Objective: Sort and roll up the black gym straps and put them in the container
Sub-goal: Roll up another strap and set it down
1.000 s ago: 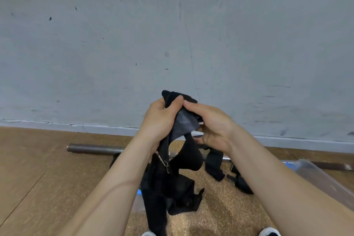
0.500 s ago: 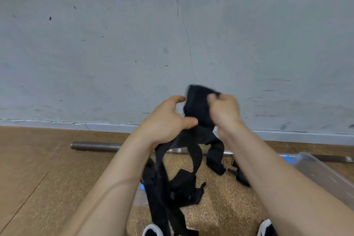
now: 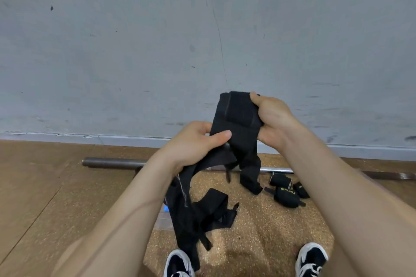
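I hold a bunch of black gym straps up in front of the wall. My right hand pinches the flat top end of one strap, thumb on its upper corner. My left hand grips the same strap lower down, thumb across its front. Several loose strap ends hang from my left hand down toward the floor. Three rolled black straps, one with yellow lettering, lie on the cork mat to the right. The container is mostly hidden behind the hanging straps; only a clear edge with a blue spot shows.
A steel barbell lies on the floor along the grey wall. My two black-and-white shoes stand on the cork mat at the bottom. Wooden floor spreads to the left.
My right hand has lifted one strap end up and to the right, spreading it flat, while my left hand slid lower on it. The view tipped down, showing the rolled straps and my shoes.
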`<action>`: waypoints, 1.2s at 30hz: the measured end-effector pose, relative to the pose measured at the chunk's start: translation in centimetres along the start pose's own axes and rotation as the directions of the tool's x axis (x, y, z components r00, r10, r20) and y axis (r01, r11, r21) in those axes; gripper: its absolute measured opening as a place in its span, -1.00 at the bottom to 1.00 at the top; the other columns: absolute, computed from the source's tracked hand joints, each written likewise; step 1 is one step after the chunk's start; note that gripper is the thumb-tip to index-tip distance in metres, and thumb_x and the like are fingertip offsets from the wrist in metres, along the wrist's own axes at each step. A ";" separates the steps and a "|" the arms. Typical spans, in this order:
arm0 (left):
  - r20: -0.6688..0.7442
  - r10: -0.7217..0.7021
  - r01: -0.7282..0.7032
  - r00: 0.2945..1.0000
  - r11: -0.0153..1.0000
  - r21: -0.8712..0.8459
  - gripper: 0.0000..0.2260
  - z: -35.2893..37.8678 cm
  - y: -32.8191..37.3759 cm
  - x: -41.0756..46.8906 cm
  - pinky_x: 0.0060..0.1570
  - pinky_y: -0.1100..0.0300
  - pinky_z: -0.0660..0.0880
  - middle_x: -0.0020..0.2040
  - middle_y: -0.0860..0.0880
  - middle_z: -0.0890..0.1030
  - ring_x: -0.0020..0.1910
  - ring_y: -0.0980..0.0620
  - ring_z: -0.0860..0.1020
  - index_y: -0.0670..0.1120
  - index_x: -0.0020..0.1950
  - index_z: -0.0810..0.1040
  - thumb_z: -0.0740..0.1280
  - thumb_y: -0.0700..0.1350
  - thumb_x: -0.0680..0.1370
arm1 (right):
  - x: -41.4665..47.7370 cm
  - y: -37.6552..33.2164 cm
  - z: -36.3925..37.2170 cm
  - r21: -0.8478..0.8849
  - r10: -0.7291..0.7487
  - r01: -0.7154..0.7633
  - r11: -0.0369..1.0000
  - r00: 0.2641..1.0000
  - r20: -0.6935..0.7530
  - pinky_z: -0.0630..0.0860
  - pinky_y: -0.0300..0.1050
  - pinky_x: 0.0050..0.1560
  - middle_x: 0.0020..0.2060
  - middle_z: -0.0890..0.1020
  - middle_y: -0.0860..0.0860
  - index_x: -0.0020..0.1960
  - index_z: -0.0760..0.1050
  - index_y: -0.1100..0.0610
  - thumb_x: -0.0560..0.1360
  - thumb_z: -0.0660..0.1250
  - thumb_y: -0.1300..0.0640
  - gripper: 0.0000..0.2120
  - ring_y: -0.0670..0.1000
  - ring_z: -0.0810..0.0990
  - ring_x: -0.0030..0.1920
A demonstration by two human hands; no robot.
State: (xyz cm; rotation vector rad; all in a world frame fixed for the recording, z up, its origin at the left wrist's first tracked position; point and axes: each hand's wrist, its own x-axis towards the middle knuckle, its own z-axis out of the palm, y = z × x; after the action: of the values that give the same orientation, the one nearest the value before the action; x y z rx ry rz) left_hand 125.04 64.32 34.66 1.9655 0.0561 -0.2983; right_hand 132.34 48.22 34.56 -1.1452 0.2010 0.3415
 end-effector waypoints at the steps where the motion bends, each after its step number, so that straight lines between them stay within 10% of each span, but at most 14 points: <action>1: -0.037 0.004 -0.007 0.999 0.997 -0.074 -0.84 0.1 0.1 0.0 -0.11 0.27 0.59 -0.12 -0.01 0.73 -0.14 0.05 0.69 -0.08 -0.01 0.67 0.33 -0.06 0.61 | 0.0 0.0 0.0 0.055 0.013 -0.016 0.998 0.999 0.046 0.66 0.06 -0.10 -0.01 0.70 0.18 0.12 0.54 0.26 0.69 0.15 0.00 -0.66 0.14 0.72 -0.05; 4: -0.248 0.011 -0.092 0.969 0.944 -0.317 -0.78 -0.4 0.7 0.0 -0.36 0.36 0.51 -0.37 0.00 0.67 -0.39 0.12 0.61 -0.13 -0.15 0.59 0.28 -0.09 0.64 | -0.3 0.2 -0.2 -0.114 0.070 -0.036 0.993 0.949 0.308 0.59 0.17 0.14 0.10 0.69 0.17 0.26 0.52 0.17 0.56 0.15 -0.29 -0.42 0.17 0.69 0.11; 7: -0.423 -0.044 -0.172 0.905 0.871 -0.460 -0.75 -1.8 0.7 0.1 -0.64 0.39 0.28 -0.59 0.10 0.45 -0.67 0.19 0.38 -0.09 -0.20 0.45 0.24 -0.07 0.66 | -1.0 1.5 -0.4 -0.492 0.242 0.069 0.868 0.806 0.540 0.54 0.16 0.26 0.17 0.68 0.08 0.34 0.51 0.07 0.48 0.33 -0.17 -0.48 0.12 0.64 0.20; 16: -0.544 -0.240 -0.311 0.804 0.610 -0.729 -0.69 -6.0 -1.7 1.5 -0.64 0.35 0.15 -0.59 0.06 0.27 -0.67 0.13 0.22 -0.02 -0.23 0.30 0.22 0.06 0.66 | -1.2 5.6 -0.8 -0.754 0.465 0.138 0.642 0.712 0.527 0.60 -0.22 -0.15 -0.07 0.73 -0.03 0.03 0.61 0.08 0.53 0.39 0.34 -0.81 -0.04 0.71 -0.07; 19: -0.631 -0.288 -0.348 0.720 0.637 -0.688 -0.73 -6.4 -2.8 1.8 -0.60 0.35 0.25 -0.52 0.04 0.37 -0.61 0.11 0.33 -0.04 -0.19 0.38 0.25 0.04 0.66 | -1.3 5.2 -1.0 -0.842 0.549 0.206 0.498 0.677 0.490 0.62 -0.12 0.01 -0.05 0.73 0.08 -0.03 0.60 0.08 0.53 0.42 0.27 -0.89 0.03 0.72 -0.08; 23: -0.752 -0.290 -0.411 0.592 0.694 -0.591 -0.76 -6.0 -3.3 2.1 -0.17 0.11 0.57 -0.20 -0.05 0.52 -0.22 -0.01 0.53 -0.06 -0.19 0.48 0.29 0.02 0.63 | -2.3 4.3 -0.8 -0.884 0.643 0.201 0.421 0.621 0.448 0.55 -0.29 -0.31 -0.40 0.67 0.00 -0.18 0.57 0.14 0.57 0.37 0.24 -0.84 -0.11 0.62 -0.43; 27: -0.825 -0.272 -0.422 0.496 0.755 -0.503 -0.73 -6.7 -3.3 2.0 0.00 0.00 0.56 -0.19 -0.03 0.52 -0.14 0.00 0.53 -0.04 -0.22 0.46 0.28 0.04 0.62 | -2.2 4.4 -0.8 -0.873 0.535 0.237 0.427 0.712 0.455 0.53 -0.19 -0.24 -0.43 0.63 -0.01 -0.16 0.59 0.17 0.56 0.40 0.17 -0.86 -0.09 0.54 -0.45; 31: -0.654 -0.174 -0.260 0.736 0.820 -0.510 -0.72 -6.5 -2.8 1.5 -0.48 0.27 0.40 -0.45 0.02 0.46 -0.48 0.04 0.46 -0.05 -0.23 0.42 0.31 0.03 0.62 | -1.5 3.9 -1.4 -0.897 0.309 0.417 0.149 0.842 0.443 0.57 -0.04 0.00 -0.20 0.71 -0.05 -0.03 0.65 0.07 0.49 0.46 -0.07 -0.79 -0.10 0.63 -0.23; 33: -0.381 -0.081 -0.153 0.921 0.824 -0.545 -0.71 -5.7 -2.1 0.7 -0.62 0.32 0.13 -0.58 0.03 0.31 -0.65 0.11 0.26 -0.05 -0.27 0.38 0.31 0.00 0.61 | -1.5 3.2 -1.5 -0.844 0.323 0.341 0.414 0.811 0.487 0.47 -0.07 0.22 -0.01 0.70 -0.15 0.11 0.63 -0.05 0.36 0.40 -0.37 -0.50 -0.15 0.64 0.05; 36: -0.041 0.058 -0.070 0.998 0.883 -0.464 -0.68 -4.3 -1.3 -0.4 -0.61 0.29 -0.01 -0.63 0.02 0.24 -0.71 0.14 0.15 -0.05 -0.41 0.45 0.28 0.00 0.53 | -1.1 2.3 -1.1 -0.446 0.297 -0.018 0.895 0.769 0.566 0.36 0.08 0.35 0.25 0.63 0.03 0.34 0.53 0.09 0.28 0.19 -0.53 -0.11 0.01 0.56 0.30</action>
State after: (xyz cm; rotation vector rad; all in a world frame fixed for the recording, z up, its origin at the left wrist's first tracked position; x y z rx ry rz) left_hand 125.24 68.77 35.17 1.4872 0.0720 -0.1932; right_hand 130.51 47.89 32.45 -1.3751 -0.3894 0.9402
